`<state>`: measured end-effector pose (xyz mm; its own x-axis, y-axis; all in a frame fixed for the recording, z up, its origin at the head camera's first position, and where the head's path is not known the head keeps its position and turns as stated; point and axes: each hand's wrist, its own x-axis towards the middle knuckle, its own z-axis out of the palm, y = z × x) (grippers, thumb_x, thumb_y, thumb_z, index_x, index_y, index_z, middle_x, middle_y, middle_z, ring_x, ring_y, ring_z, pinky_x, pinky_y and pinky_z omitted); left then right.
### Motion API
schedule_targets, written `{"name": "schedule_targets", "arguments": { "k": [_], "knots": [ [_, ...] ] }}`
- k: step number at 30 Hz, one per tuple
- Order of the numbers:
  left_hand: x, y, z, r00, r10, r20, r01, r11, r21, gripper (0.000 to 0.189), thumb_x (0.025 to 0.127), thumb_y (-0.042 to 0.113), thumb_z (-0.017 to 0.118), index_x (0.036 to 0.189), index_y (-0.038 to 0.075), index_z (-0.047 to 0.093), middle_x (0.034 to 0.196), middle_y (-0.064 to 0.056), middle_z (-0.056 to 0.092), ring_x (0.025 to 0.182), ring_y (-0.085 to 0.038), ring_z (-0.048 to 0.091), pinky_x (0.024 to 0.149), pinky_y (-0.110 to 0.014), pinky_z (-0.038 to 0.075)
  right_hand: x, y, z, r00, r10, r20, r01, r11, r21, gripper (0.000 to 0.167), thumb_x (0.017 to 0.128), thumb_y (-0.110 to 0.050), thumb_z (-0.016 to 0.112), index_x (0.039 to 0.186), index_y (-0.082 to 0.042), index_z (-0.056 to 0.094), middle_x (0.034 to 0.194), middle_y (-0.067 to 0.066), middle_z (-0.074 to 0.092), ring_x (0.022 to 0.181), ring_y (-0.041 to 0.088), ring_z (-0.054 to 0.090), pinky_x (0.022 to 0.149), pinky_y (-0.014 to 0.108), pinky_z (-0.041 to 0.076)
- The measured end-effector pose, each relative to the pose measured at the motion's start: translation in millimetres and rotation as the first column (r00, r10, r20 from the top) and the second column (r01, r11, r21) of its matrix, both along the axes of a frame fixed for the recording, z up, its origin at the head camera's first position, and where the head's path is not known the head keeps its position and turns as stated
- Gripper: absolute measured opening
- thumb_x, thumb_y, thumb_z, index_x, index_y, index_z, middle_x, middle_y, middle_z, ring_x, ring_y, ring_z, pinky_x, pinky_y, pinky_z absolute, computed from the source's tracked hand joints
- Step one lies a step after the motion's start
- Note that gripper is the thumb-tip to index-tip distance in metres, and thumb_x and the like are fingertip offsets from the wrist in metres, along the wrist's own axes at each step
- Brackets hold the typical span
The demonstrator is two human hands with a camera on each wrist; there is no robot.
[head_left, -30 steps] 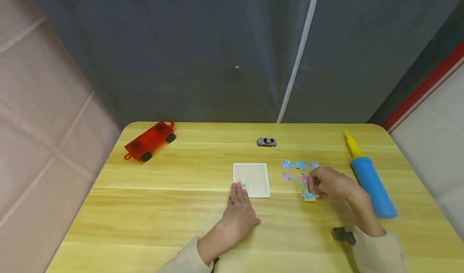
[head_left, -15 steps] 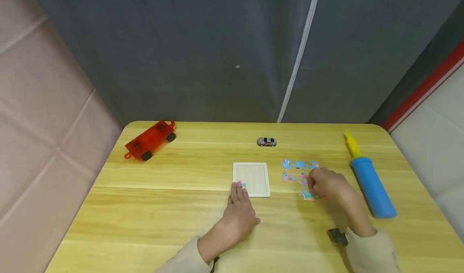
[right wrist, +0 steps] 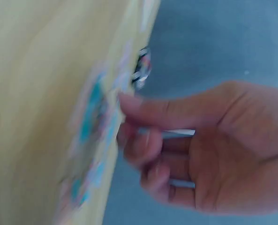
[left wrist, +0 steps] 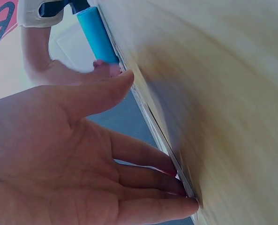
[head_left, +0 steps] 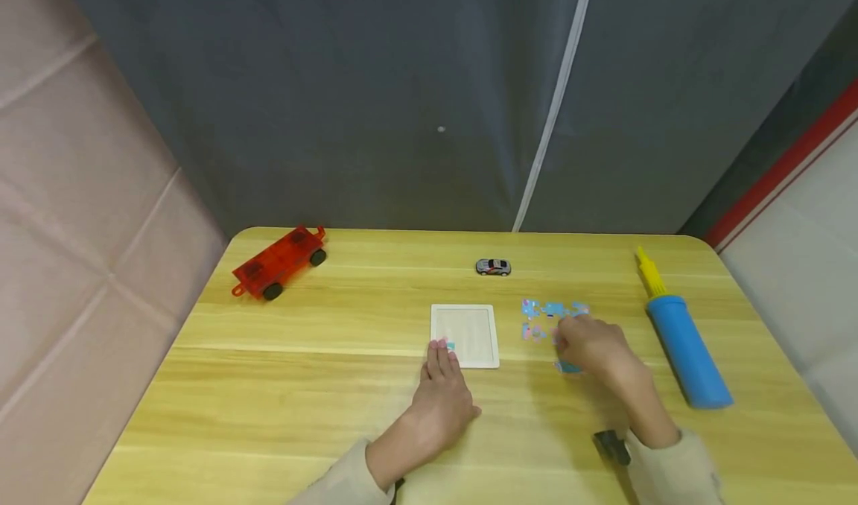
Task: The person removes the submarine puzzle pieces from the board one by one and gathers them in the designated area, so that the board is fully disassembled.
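Observation:
In the head view my left hand point(head_left: 444, 404) lies with straight fingers over the lower-left corner of a white square puzzle tray point(head_left: 497, 341). A small pink and blue puzzle piece point(head_left: 450, 346) sits in that corner, partly under the fingertips. To the right of the tray, my right hand point(head_left: 593, 348) hovers over several loose puzzle pieces point(head_left: 536, 331). Its thumb and index finger pinch together, seemingly on a puzzle piece that is mostly hidden and blurred in the right wrist view. The left wrist view shows the left palm point(left wrist: 73, 159) and its fingers at the tray's edge.
A small silver toy car point(head_left: 493, 267) stands behind the tray. At the back left is a red toy wagon point(head_left: 278, 263) with black wheels. A blue hand pump point(head_left: 690, 356) with a yellow nozzle lies beyond the right hand. A grey curtain hangs behind the table.
My right hand has moved a little to the left above the loose puzzle pieces, its fingers pinched. The left hand keeps its place on the tray.

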<state>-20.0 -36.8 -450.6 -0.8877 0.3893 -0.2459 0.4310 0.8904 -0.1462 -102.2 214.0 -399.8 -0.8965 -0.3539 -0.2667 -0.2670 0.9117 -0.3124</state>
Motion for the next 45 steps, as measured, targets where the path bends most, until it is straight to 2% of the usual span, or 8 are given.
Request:
{"name": "schedule_targets", "arguments": {
  "k": [7,13,22,28,32,35,38,45],
  "knots": [
    [-1.2,-2.0,-5.5,1.0,0.003,0.019,-0.003,1.0,0.021,0.087,0.109,0.06,0.057,0.155,-0.014,0.05,0.162,-0.042,0.04,0.152,-0.059,0.043,0.113,-0.048,0.054,-4.3,-47,16.1,0.985,0.152,-0.083,-0.163,0.976,-0.146,0.019,0.1,-0.001,0.07,0.085,-0.013,0.068,0.077,-0.005,0.058,0.072,0.011,0.049,0.063,0.026,0.041],
    [-2.5,-1.7,-4.3,0.998,0.025,0.065,-0.03,0.997,0.072,0.088,0.11,0.058,0.056,0.157,-0.015,0.046,0.165,-0.043,0.035,0.155,-0.059,0.037,0.115,-0.051,0.052,-9.8,-81,24.8,0.973,0.228,-0.047,-0.233,0.961,-0.152,0.018,0.104,-0.006,0.073,0.087,-0.012,0.07,0.078,-0.004,0.063,0.069,0.011,0.049,0.062,0.025,0.043],
    [-3.4,-3.8,16.1,0.997,0.039,0.069,-0.046,0.994,0.101,0.083,0.111,0.056,0.058,0.154,-0.015,0.051,0.164,-0.042,0.04,0.155,-0.057,0.041,0.114,-0.054,0.054,-18.3,-115,16.3,0.968,0.243,-0.064,-0.251,0.951,-0.181,0.013,0.105,-0.005,0.073,0.093,-0.009,0.073,0.086,-0.001,0.068,0.074,0.01,0.056,0.067,0.026,0.05],
    [-10.9,-20.0,51.9,0.986,0.128,0.104,-0.143,0.977,0.158,0.083,0.11,0.051,0.063,0.156,-0.016,0.048,0.165,-0.04,0.041,0.157,-0.052,0.042,0.117,-0.06,0.051,-21.5,-126,-2.3,0.975,0.217,-0.041,-0.221,0.95,-0.22,0.009,0.104,-0.004,0.074,0.096,-0.008,0.075,0.093,0.001,0.069,0.082,0.013,0.059,0.071,0.03,0.054],
    [-34.2,-43.2,29.7,0.989,0.134,0.058,-0.144,0.956,0.257,0.087,0.11,0.047,0.065,0.162,-0.016,0.036,0.17,-0.04,0.033,0.161,-0.051,0.036,0.113,-0.075,0.047,-20.8,-131,-9.7,0.978,0.207,-0.001,-0.203,0.956,-0.21,0.004,0.103,-0.004,0.073,0.104,-0.006,0.076,0.102,0.004,0.071,0.09,0.017,0.063,0.078,0.04,0.059],
    [-48.8,-51.9,1.9,0.988,0.123,0.09,-0.146,0.932,0.332,0.094,0.109,0.047,0.067,0.168,-0.012,0.025,0.177,-0.034,0.02,0.166,-0.047,0.024,0.115,-0.082,0.038,-18.2,-133,-11.6,0.979,0.203,0.032,-0.193,0.962,-0.193,0.009,0.104,-0.006,0.073,0.113,-0.006,0.076,0.111,0.006,0.071,0.098,0.021,0.065,0.085,0.049,0.061],
    [-55.9,-53.1,-11.5,0.98,0.116,0.162,-0.169,0.914,0.37,0.099,0.106,0.047,0.071,0.171,-0.009,0.02,0.181,-0.028,0.011,0.169,-0.042,0.015,0.117,-0.086,0.029,-16.5,-135,-11.5,0.979,0.198,0.051,-0.185,0.965,-0.186,0.014,0.105,-0.008,0.073,0.119,-0.007,0.075,0.116,0.007,0.069,0.1,0.022,0.065,0.088,0.054,0.06],
    [-59.9,-53.5,-12.4,0.96,0.178,0.216,-0.248,0.901,0.356,0.096,0.104,0.04,0.076,0.172,-0.003,0.024,0.183,-0.02,0.012,0.17,-0.041,0.012,0.116,-0.09,0.024,-17.0,-136,-14.9,0.977,0.204,0.066,-0.19,0.966,-0.177,0.013,0.103,-0.007,0.074,0.116,-0.008,0.072,0.116,0.006,0.066,0.094,0.021,0.062,0.086,0.053,0.059]
  ]
}}
